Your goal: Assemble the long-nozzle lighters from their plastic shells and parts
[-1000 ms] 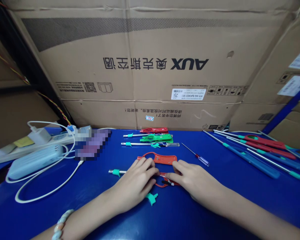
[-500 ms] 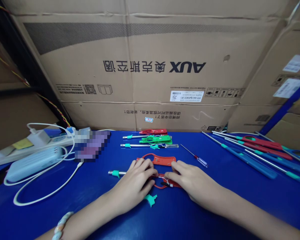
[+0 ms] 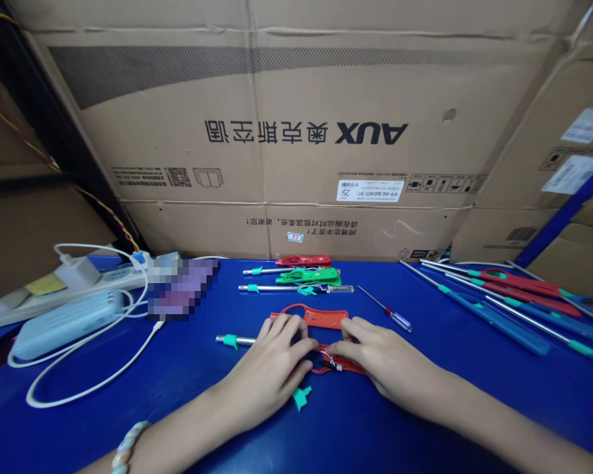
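An orange lighter handle half [image 3: 350, 365] lies on the blue table with a white wire and a black part in it. My left hand [image 3: 281, 359] bends over its left end, fingers and thumb closed on it. From under that hand a metal lighter tube [image 3: 248, 341] with a teal collar sticks out leftward. My right hand [image 3: 378, 355] grips the right part of the handle half, fingertips near the white wire. Just beyond both hands lies another orange handle half [image 3: 326, 318]. Close to my left thumb is a loose teal trigger piece [image 3: 301, 398].
Behind lie a green lighter half [image 3: 311, 276], a red one [image 3: 304, 261] and metal tubes. A screwdriver [image 3: 398, 319] is to the right, before several long blue and red lighters [image 3: 499, 322]. Leftward are a power bank [image 3: 69, 322], white cables and a power strip. A cardboard box [image 3: 277, 79] stands behind.
Both hands have shifted slightly right, together with the handle half. The left fingertips have come closer to the right ones.
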A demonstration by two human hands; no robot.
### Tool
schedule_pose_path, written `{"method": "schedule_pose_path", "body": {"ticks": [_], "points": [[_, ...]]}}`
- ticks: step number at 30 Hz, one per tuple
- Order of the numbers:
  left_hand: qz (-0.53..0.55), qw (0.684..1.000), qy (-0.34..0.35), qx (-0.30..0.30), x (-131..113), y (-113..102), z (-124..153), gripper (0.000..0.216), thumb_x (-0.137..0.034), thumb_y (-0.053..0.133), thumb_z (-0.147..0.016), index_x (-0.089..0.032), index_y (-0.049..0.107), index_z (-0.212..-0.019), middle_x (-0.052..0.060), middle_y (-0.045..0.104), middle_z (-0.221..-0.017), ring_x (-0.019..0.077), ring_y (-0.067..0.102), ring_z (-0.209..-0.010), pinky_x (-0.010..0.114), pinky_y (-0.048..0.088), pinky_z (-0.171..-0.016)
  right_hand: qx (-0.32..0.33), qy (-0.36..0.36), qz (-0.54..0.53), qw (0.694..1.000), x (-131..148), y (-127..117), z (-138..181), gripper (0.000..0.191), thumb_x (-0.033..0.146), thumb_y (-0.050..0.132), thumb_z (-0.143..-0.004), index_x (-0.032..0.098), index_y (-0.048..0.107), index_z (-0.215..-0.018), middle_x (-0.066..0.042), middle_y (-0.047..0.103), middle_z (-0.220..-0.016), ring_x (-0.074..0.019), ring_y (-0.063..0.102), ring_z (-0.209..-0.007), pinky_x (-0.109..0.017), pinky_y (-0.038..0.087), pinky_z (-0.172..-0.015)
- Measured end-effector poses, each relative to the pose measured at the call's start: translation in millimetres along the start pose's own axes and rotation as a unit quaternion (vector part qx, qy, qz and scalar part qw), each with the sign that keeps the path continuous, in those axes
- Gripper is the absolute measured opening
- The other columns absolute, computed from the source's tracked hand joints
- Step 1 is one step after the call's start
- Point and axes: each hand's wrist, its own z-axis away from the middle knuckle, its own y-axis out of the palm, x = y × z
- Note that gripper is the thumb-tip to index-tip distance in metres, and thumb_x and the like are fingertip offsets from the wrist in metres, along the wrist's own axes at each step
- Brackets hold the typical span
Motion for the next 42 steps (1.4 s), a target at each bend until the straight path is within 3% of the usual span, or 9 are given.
{"method": "schedule_pose_path", "body": {"ticks": [12,17,20,28,34,42], "points": [[-0.001,1.000,-0.010,-0.005,-3,4,2,0.018,-0.016,0.048,-0.091,-0.020,0.057,-0.106,0.007,0.050,-0.105,0.0250,0.046,-0.098,0.044,0.039,-0.087,-0.022,-0.015,0.017,0.999,1,-2,2,0.039,-0.007,0.042,-0.078,0.016,0.057,-0.106,-0.010,0.061,-0.105,-0.0221,0.057,-0.095,-0.034,0.047,-0.081],[0.035,0.999,-0.016,-0.001,-3,4,2,0.015,-0.014,0.051,-0.089,-0.020,0.057,-0.101,0.004,0.054,-0.101,0.0233,0.049,-0.097,0.041,0.040,-0.087,-0.019,0.009,0.022,1.000,7,-13,4,0.011,0.011,0.051,-0.088,0.017,0.057,-0.094,-0.007,0.063,-0.094,-0.0208,0.057,-0.081,-0.033,0.046,-0.070],[0.048,0.999,-0.016,0.001,-1,3,1,0.012,-0.015,0.052,-0.089,-0.020,0.057,-0.099,0.003,0.056,-0.100,0.0227,0.050,-0.096,0.041,0.039,-0.087,-0.033,0.023,0.026,0.999,9,-18,4,0.004,0.019,0.055,-0.090,0.018,0.057,-0.093,-0.006,0.063,-0.092,-0.0214,0.057,-0.080,-0.036,0.045,-0.072],[0.071,0.997,-0.018,-0.017,0,3,1,0.019,-0.016,0.058,-0.087,-0.021,0.056,-0.105,0.002,0.059,-0.102,0.0220,0.051,-0.098,0.040,0.037,-0.090,-0.031,0.005,-0.001,0.999,14,1,-1,0.009,0.021,0.067,-0.082,0.017,0.060,-0.085,-0.005,0.063,-0.090,-0.0217,0.058,-0.084,-0.034,0.044,-0.073],[0.078,0.997,-0.020,-0.019,1,5,1,0.017,-0.017,0.059,-0.087,-0.020,0.059,-0.103,0.004,0.060,-0.101,0.0230,0.053,-0.098,0.040,0.037,-0.090,-0.049,0.040,-0.083,0.995,15,2,-2,0.008,0.012,0.054,-0.086,0.017,0.056,-0.080,-0.002,0.060,-0.078,-0.0153,0.055,-0.068,-0.026,0.041,-0.063],[0.101,0.994,-0.035,-0.030,1,4,0,0.018,-0.016,0.064,-0.083,-0.021,0.057,-0.098,0.001,0.062,-0.099,0.0221,0.053,-0.096,0.039,0.034,-0.091,-0.063,0.055,-0.132,0.988,9,4,-3,0.010,0.012,0.050,-0.084,0.019,0.050,-0.077,0.001,0.055,-0.072,-0.0131,0.048,-0.061,-0.024,0.034,-0.058]]}}
